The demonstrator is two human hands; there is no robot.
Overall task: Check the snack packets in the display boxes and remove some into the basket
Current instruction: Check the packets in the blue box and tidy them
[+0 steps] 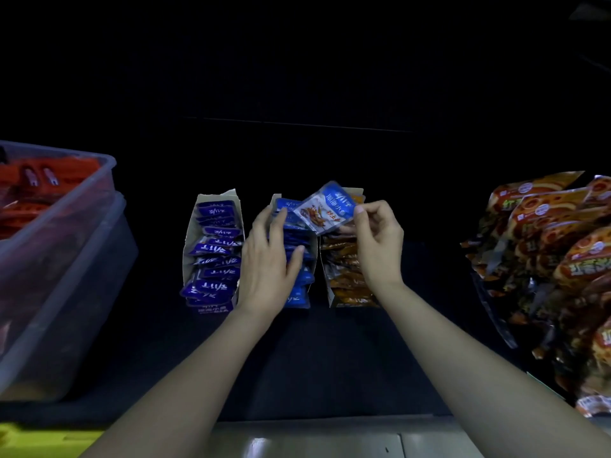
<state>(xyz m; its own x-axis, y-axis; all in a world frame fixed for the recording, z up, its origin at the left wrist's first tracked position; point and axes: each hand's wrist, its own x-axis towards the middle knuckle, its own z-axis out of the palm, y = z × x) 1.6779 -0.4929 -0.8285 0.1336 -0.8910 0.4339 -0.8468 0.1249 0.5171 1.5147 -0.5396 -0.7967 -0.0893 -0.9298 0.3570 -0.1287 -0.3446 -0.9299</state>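
Observation:
Three open cardboard display boxes stand side by side on a dark shelf: a left box (190, 246) of purple-blue packets, a middle box (299, 292) of blue packets, a right box (344, 292) of orange-brown packets. My right hand (378, 242) pinches one blue-and-white snack packet (325, 208) by its right edge, lifted above the middle and right boxes. My left hand (271, 256) lies flat on the middle box's packets, fingers spread among them. A yellow-green basket corner (36, 439) shows at the bottom left.
A clear plastic tub (66, 259) holding red packets sits at the left, stacked in another tub. A pile of large orange snack bags (555, 259) fills the right side. The shelf's back is dark. A grey ledge (330, 438) runs along the front.

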